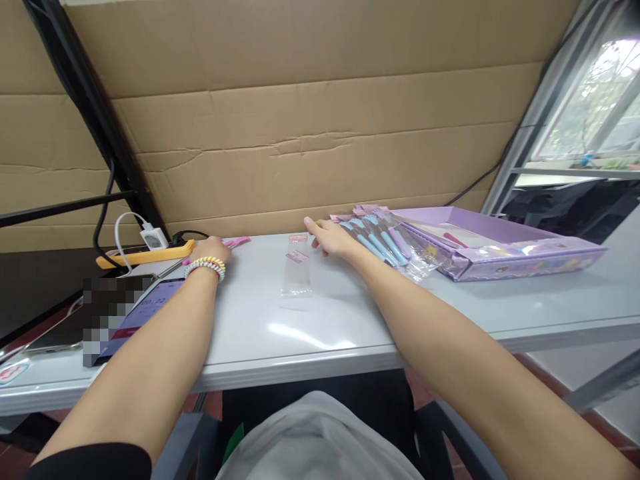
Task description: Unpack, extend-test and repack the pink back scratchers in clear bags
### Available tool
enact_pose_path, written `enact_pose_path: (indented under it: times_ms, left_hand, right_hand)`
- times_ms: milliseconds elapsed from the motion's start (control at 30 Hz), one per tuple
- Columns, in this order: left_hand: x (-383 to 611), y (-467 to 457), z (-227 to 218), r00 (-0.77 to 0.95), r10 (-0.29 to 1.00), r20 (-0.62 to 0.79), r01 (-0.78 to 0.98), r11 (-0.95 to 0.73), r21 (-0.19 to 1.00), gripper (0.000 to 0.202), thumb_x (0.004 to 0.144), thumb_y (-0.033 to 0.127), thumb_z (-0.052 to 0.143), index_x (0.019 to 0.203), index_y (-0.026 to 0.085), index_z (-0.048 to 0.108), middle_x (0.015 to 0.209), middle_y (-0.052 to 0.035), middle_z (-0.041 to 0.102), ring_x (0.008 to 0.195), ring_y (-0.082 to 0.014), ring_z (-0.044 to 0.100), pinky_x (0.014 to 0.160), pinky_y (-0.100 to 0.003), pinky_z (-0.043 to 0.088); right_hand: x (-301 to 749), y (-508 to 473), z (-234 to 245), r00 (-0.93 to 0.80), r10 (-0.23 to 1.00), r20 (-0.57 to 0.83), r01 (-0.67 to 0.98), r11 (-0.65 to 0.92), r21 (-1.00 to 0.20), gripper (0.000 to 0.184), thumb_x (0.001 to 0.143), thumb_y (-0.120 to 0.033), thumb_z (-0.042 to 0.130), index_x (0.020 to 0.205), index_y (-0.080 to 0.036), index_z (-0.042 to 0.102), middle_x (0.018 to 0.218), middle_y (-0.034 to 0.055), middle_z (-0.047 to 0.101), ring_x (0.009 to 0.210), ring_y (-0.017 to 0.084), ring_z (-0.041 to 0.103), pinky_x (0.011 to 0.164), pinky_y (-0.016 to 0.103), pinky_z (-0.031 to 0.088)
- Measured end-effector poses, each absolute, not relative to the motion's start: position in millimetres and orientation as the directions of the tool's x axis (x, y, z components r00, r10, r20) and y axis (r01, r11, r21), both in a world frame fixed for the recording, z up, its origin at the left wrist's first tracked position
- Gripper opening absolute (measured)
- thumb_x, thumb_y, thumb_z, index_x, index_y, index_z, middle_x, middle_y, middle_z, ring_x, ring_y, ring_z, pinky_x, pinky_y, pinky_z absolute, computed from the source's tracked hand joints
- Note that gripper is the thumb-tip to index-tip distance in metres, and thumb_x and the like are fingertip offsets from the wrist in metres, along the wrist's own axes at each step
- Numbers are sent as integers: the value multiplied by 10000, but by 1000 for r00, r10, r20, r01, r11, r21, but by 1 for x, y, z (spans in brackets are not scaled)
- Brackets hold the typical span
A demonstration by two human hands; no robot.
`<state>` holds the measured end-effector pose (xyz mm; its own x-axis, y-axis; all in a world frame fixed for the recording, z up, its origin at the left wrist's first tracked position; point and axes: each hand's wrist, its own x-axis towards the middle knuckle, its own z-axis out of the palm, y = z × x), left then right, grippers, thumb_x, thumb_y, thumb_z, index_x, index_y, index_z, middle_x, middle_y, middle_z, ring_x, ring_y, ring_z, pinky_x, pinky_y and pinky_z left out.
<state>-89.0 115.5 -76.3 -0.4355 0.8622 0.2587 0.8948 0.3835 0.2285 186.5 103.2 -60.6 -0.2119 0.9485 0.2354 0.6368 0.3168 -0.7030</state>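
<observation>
My left hand (213,249) reaches to the back left of the table, its fingers curled downward and mostly hidden behind the back of the hand. Slim pink objects (237,241) stick out beside it; whether it grips one is hidden. Right of centre, my right hand (329,238) hovers low over the table, fingers apart and holding nothing visible. Between the hands a clear plastic sleeve (297,272) with a small pink label lies flat. Just right of my right hand are several blue and purple pens (384,241) in clear sleeves, overlapping in a row.
A shallow purple box (520,260) stands at the right, with a pink item inside. At the left lie a phone with a lit screen (150,303), a dark phone (65,327), a yellow power strip (145,255) and a white charger (154,237). Cardboard (320,147) walls off the back.
</observation>
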Motion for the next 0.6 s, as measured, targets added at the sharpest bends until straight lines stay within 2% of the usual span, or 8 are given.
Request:
enact_pose_path:
  times_ms: [100,233,467,600]
  left_hand:
    - [-88,111,-73,-539,820,195,831,479,284,447,805,317,504,1206,131,574,1221,-225,569,1102,-329,552,827,-421,459]
    - [-88,108,-73,-572,800,185,805,503,313,442,805,268,488,1203,92,564,1249,-220,550,1131,-333,528,849,-408,442]
    - [-96,116,-83,-612,742,272,788,546,284,416,800,278,487,1150,79,595,1233,-233,545,1132,-338,507,869,-411,414]
    - [-95,116,-84,-629,720,293,777,571,265,421,809,287,479,1182,117,578,1247,-220,535,1162,-338,478,891,-444,381]
  right_hand:
    - [187,103,-61,-206,949,240,629,317,-710,534,889,-630,280,918,-157,525,833,67,661,429,86,487,502,242,400]
    - [187,104,-62,-206,948,241,627,317,-712,543,883,-640,279,912,-158,528,822,65,662,424,88,490,497,241,400]
    - [187,107,-63,-227,944,241,640,331,-693,563,883,-644,274,903,-148,539,808,75,664,425,86,485,486,232,391]
    - [186,107,-64,-249,938,240,645,345,-682,569,887,-638,269,908,-139,542,801,82,662,415,84,473,470,227,378]
